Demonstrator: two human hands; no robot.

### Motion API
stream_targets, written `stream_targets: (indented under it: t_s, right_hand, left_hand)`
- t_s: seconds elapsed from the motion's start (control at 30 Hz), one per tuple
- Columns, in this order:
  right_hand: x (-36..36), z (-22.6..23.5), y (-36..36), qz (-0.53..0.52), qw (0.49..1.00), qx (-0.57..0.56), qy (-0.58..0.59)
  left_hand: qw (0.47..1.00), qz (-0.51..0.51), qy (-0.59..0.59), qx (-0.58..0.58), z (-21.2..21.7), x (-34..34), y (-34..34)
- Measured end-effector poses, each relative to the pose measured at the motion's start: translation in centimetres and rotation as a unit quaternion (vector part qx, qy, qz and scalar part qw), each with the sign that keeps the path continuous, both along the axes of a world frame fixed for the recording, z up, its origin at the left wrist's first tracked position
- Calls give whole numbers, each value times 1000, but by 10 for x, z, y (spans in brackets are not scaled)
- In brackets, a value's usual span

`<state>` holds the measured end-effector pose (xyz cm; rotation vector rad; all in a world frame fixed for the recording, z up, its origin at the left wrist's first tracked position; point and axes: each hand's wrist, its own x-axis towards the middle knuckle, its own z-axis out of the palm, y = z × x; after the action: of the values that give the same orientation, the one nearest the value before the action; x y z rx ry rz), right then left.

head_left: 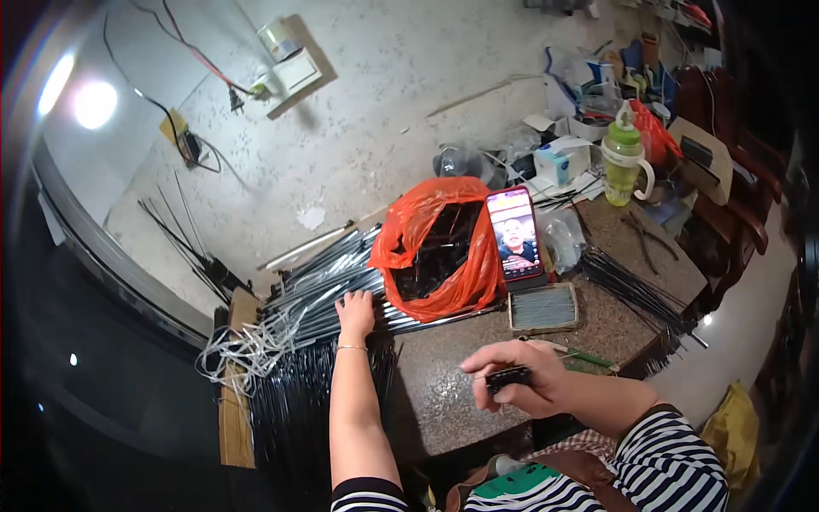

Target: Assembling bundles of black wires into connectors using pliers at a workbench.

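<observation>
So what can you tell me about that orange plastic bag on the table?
The orange plastic bag is thin, crinkled and glossy. It sits near the far left edge of the speckled stone table, slumped and gaping open toward the camera. Inside lies a dark heap of small black pieces, too small to tell apart. A phone with a lit screen leans upright against its right side, and the bundle of grey metal rods runs beneath its lower left edge. Neither hand touches it; the left hand rests on the rods nearby.

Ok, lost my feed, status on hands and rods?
Left hand flat on metal rods. Right hand pinching small black part. Orange bag beside rods.
</observation>
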<state>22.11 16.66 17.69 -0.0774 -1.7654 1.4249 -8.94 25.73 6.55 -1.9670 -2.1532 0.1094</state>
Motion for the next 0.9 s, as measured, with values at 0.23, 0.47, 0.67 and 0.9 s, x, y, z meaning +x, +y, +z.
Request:
stream_targets:
  t_s: [0.23, 0.47, 0.67, 0.9]
  right_hand:
    - [18, -6, -17, -54, 992, 74, 82]
    - [39, -6, -23, -84, 992, -28, 88]
    - [40, -3, -20, -81, 990, -11, 112]
    - [52, -2, -8, -69, 984, -2, 163]
  left_hand:
    - [998, -31, 40, 27, 22, 27, -22]
    - [886, -273, -51, 370, 61, 117, -21]
    - [915, -399, 30, 59, 82, 197, -4]
    - [972, -160, -40, 169, 97, 192, 30]
